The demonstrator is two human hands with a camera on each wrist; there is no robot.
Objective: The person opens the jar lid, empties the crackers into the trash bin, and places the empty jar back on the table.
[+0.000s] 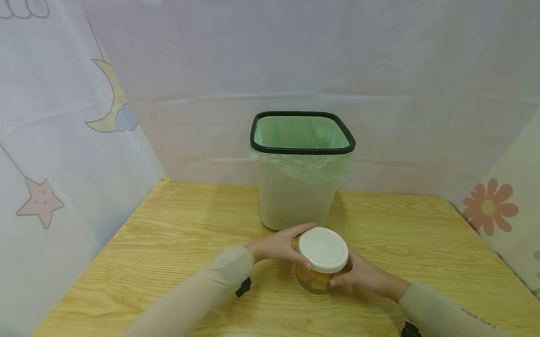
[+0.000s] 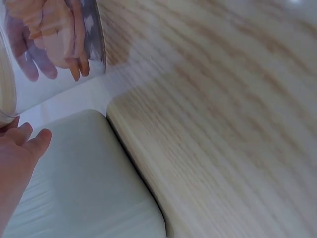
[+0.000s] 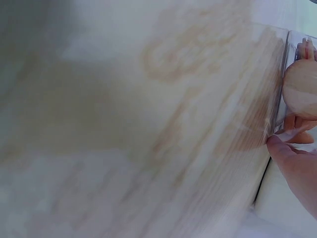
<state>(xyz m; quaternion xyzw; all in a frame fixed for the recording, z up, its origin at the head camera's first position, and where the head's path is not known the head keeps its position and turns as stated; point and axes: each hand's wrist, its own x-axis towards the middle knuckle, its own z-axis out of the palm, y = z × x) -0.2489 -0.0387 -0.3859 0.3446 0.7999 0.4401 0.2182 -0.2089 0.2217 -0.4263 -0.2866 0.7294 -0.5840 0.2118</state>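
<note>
A clear jar [image 1: 318,281] with a round white lid [image 1: 323,249] stands on the table in front of the bin, its light brown contents showing through the wall. My left hand [image 1: 280,245] holds it from the left at lid height, thumb at the near edge and fingers toward the far side. From the right, my right hand [image 1: 364,276] grips the jar's lower side, with the thumb in front. The left wrist view shows the see-through jar wall [image 2: 54,91] above the left fingertips [image 2: 42,139]. The right thumb [image 3: 282,148] lies near the jar's base in the right wrist view.
Right behind the jar is a pale waste bin [image 1: 296,194] with a black rim and a green plastic liner [image 1: 298,130]. The wooden table [image 1: 197,210] is enclosed by pale hanging cloths [image 1: 201,87] with printed shapes.
</note>
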